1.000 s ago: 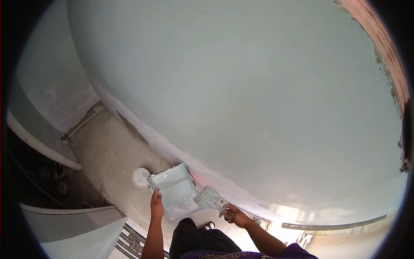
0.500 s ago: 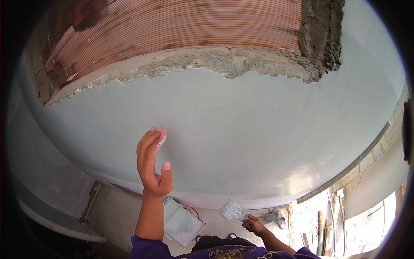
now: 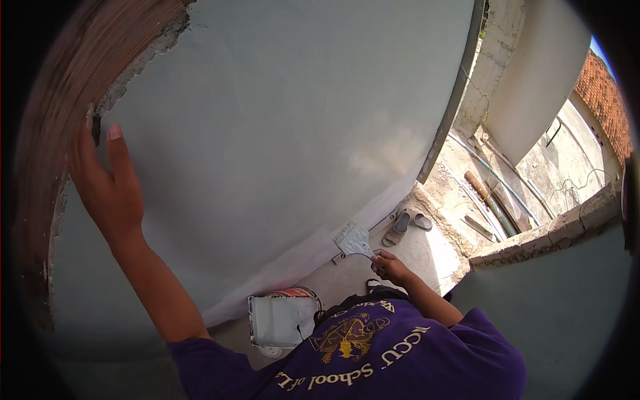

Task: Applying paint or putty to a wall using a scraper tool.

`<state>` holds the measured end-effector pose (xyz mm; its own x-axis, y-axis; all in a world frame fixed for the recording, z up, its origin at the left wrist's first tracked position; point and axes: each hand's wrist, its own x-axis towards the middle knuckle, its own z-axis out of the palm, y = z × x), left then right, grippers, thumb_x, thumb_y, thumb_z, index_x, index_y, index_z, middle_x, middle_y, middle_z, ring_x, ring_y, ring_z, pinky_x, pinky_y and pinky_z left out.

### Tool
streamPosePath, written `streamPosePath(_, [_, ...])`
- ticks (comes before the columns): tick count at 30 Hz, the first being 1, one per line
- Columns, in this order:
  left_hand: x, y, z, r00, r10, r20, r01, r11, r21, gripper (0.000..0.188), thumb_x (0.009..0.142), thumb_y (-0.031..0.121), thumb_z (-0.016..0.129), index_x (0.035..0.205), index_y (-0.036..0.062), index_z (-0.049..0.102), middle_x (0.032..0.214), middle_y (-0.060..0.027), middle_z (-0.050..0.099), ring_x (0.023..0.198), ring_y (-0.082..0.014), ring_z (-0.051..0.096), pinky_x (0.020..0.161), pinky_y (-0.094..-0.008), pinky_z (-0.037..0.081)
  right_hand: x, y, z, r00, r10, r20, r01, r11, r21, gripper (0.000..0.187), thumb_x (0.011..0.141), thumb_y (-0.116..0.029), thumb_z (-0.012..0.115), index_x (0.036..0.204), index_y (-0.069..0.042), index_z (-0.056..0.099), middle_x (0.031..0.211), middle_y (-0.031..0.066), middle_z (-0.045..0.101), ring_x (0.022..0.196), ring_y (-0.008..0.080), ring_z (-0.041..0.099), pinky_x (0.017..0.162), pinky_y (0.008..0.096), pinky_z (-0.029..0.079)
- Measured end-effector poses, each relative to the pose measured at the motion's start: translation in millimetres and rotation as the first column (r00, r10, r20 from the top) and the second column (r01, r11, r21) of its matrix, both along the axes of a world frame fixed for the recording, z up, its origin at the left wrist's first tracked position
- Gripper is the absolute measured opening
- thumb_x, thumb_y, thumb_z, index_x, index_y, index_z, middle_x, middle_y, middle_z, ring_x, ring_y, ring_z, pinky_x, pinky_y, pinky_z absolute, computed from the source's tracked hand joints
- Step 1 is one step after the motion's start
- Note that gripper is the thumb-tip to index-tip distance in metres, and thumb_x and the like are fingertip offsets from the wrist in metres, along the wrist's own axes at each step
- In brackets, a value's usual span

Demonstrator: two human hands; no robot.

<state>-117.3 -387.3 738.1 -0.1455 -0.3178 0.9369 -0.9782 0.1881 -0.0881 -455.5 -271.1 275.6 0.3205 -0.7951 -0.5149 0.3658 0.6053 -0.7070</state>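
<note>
Since 0.5 s ago the left hand [image 3: 107,190] has swung up and left; it now lies flat, fingers open, on the pale wall [image 3: 280,133] beside the ragged plaster edge [image 3: 143,60] and bare brick [image 3: 60,100]. Low down, a tray [image 3: 280,320] sits over a bucket [image 3: 293,293] on the floor. The right hand [image 3: 390,265] has its fingers closed on a scraper [image 3: 352,240], blade near the wall's foot. Right of it lie 2 sandals [image 3: 407,223], pipes [image 3: 490,200] and a ledge [image 3: 553,230].
</note>
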Motion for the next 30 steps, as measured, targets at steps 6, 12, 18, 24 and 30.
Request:
streamPosePath(6, [2.9, 5.7, -3.6, 0.999, 0.037, -0.001, -0.036, 0.999, 0.037, 0.052, 0.094, 0.038, 0.046, 0.13, 0.001, 0.044, 0.131, -0.0171, 0.045, 0.123, -0.0315, 0.04, 0.102, -0.041, 0.032, -6.3, 15.4, -47.9, 0.995, -0.04, -0.094, 0.046, 0.996, 0.07, 0.012, 0.09, -0.023, 0.051, 0.096, -0.012, 0.052, 0.071, 0.0011, 0.055, 0.048, 0.0079, 0.038, 0.042, 0.0228, 0.028])
streamPosePath(12, [6.9, 13.0, -6.2, 0.977, 0.153, 0.15, -0.161, 0.986, 0.043, 0.051, 0.094, 0.035, 0.045, 0.132, 0.0007, 0.04, 0.137, -0.0163, 0.039, 0.131, -0.0306, 0.032, 0.107, -0.0409, 0.025, 4.1, -3.9, -70.7, 0.981, -0.125, -0.149, 0.139, 0.986, 0.089, 0.015, 0.088, -0.023, 0.052, 0.1, -0.014, 0.053, 0.075, 0.0005, 0.058, 0.053, 0.0096, 0.045, 0.042, 0.0245, 0.032])
streamPosePath(18, [-17.7, 60.8, -44.1, 0.977, -0.199, 0.074, 0.191, 0.976, 0.101, 0.044, 0.097, 0.027, 0.034, 0.133, 0.0017, 0.039, 0.138, -0.0184, 0.038, 0.13, -0.033, 0.033, 0.108, -0.045, 0.024, 19.7, -21.0, -92.4, 0.984, 0.122, -0.13, -0.088, 0.966, 0.243, 0.028, 0.088, -0.018, 0.049, 0.115, -0.011, 0.044, 0.092, 0.0035, 0.063, 0.076, 0.0176, 0.056, 0.065, 0.033, 0.046])
streamPosePath(24, [-21.7, 103.8, -179.6, 0.923, -0.268, -0.275, 0.373, 0.797, 0.476, 0.042, 0.092, 0.019, 0.039, 0.127, -0.0038, 0.044, 0.128, -0.0231, 0.046, 0.121, -0.0369, 0.043, 0.101, -0.0463, 0.033, 47.7, -44.3, -141.3, 0.876, 0.24, -0.419, -0.142, 0.957, 0.253, 0.022, 0.079, -0.014, 0.05, 0.099, -0.007, 0.053, 0.081, 0.0098, 0.063, 0.057, 0.0193, 0.054, 0.043, 0.0326, 0.041])
streamPosePath(30, [14.9, 162.4, -349.3, 0.888, 0.064, -0.456, 0.364, 0.509, 0.78, 0.033, 0.086, 0.008, 0.048, 0.116, -0.0044, 0.052, 0.119, -0.02, 0.055, 0.115, -0.0339, 0.049, 0.098, -0.0413, 0.036, 89.3, -57.0, -194.0, 0.729, 0.135, -0.67, -0.087, 0.991, 0.106, 0.023, 0.078, -0.018, 0.052, 0.096, -0.005, 0.059, 0.066, 0.0093, 0.063, 0.046, 0.0195, 0.055, 0.041, 0.0344, 0.042])
